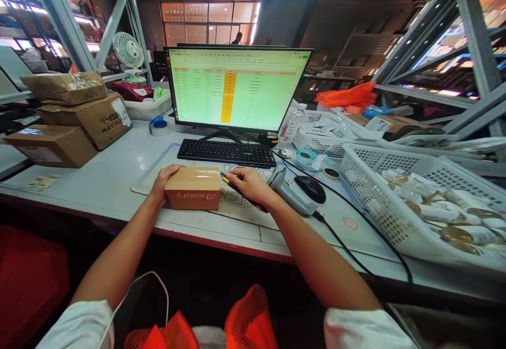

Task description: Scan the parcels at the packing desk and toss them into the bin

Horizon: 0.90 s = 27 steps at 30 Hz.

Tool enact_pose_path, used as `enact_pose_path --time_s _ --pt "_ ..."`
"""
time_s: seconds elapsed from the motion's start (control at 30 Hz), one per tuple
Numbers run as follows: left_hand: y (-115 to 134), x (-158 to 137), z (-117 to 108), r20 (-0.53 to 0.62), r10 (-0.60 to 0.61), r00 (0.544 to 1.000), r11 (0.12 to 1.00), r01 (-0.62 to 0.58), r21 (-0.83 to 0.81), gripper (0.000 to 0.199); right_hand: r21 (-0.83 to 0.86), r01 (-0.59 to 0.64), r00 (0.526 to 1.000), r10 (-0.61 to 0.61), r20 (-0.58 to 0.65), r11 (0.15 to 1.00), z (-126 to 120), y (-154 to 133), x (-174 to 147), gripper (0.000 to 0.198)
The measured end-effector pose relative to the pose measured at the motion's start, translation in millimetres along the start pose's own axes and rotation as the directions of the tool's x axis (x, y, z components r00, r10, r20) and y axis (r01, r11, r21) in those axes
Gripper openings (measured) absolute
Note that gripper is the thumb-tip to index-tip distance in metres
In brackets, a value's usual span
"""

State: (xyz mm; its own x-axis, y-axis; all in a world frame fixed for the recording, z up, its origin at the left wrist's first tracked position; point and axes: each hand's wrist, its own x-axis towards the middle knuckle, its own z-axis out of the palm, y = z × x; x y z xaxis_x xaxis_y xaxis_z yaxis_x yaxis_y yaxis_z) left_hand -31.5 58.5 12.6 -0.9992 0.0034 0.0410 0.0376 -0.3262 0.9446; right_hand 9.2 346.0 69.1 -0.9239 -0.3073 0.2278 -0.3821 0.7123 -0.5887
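Observation:
A small brown cardboard box (192, 199) with "beauty" lettering on its front stands on the desk before me, clear tape running along its top. My left hand (161, 184) is closed around the box's left end. In my right hand (250, 183) is a utility knife (225, 179) with black and yellow parts, its tip at the box's upper right edge. Whether the blade touches the tape I cannot tell. Right beside that hand lies a grey handheld barcode scanner (290, 193).
Behind the box are a black keyboard (227, 152) and a monitor (241, 90) showing a spreadsheet. A black mouse (310, 188) and a white basket (371, 206) of wrapped items stand right. Stacked cartons (85, 119) stand left. A cable (356, 209) crosses the desk's right side.

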Motion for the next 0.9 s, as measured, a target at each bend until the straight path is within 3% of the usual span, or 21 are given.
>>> enact_pose_path --time_s 0.17,0.3,0.4,0.47,0.53,0.6,0.63,0.7,0.73,0.77,0.83,0.9 --pt "1.6 1.3 0.0 -0.046 0.071 0.996 0.996 -0.068 0.06 0.04 0.044 0.038 0.996 -0.042 0.075 0.998 -3.4 -16.7 -25.8 0.048" --pt "1.3 -6.8 2.8 -0.087 0.139 0.986 0.978 -0.123 0.169 0.035 0.13 -0.033 0.992 0.017 0.127 0.991 -12.5 -21.0 -49.0 0.051" --pt "-1.6 -30.5 8.3 -0.216 0.317 0.923 0.886 -0.207 0.414 0.034 0.139 -0.114 0.992 0.104 0.077 0.984 -17.6 -9.9 -58.7 0.052" --pt "-3.8 -56.8 11.4 -0.235 0.395 0.888 0.819 -0.225 0.529 0.038 0.139 -0.168 0.986 0.167 0.019 0.976 -19.8 3.6 -62.0 0.053" --pt "-3.8 -88.7 11.8 -0.149 0.363 0.92 0.807 -0.23 0.545 0.047 0.135 -0.219 0.975 0.223 -0.017 0.966 -21.7 18.5 -65.2 0.057" --pt "1.2 -119.3 8.6 0.026 0.22 0.975 0.838 -0.202 0.507 0.058 0.131 -0.261 0.964 0.265 -0.018 0.956 -23.8 30.9 -69.7 0.061" --pt "5.9 -131.1 5.7 0.152 0.111 0.982 0.854 -0.173 0.492 0.059 0.133 -0.282 0.958 0.286 -0.012 0.95 -24.9 35.2 -72.3 0.063" --pt "18.3 -142.7 -1.8 0.381 -0.038 0.924 0.842 -0.175 0.51 0.052 0.145 -0.322 0.946 0.325 -0.002 0.936 -26.5 38.9 -77.1 0.068" --pt "24.5 -141.5 -6.0 0.442 -0.023 0.897 0.811 -0.242 0.533 0.045 0.15 -0.332 0.942 0.336 0.001 0.931 -26.8 38.4 -78.5 0.07" --pt "29.5 -136.0 -10.3 0.459 0.059 0.886 0.758 -0.339 0.557 0.039 0.148 -0.333 0.942 0.336 0.0 0.931 -26.7 36.4 -79.0 0.07" --pt "33.7 -114.8 -18.7 0.397 0.337 0.854 0.604 -0.52 0.604 0.038 0.131 -0.297 0.954 0.301 -0.008 0.946 -24.8 29.4 -76.3 0.068" --pt "28.5 -87.1 -26.7 0.324 0.499 0.803 0.522 -0.578 0.627 0.055 0.111 -0.232 0.972 0.234 -0.004 0.966 -21.1 20.4 -69.0 0.06"
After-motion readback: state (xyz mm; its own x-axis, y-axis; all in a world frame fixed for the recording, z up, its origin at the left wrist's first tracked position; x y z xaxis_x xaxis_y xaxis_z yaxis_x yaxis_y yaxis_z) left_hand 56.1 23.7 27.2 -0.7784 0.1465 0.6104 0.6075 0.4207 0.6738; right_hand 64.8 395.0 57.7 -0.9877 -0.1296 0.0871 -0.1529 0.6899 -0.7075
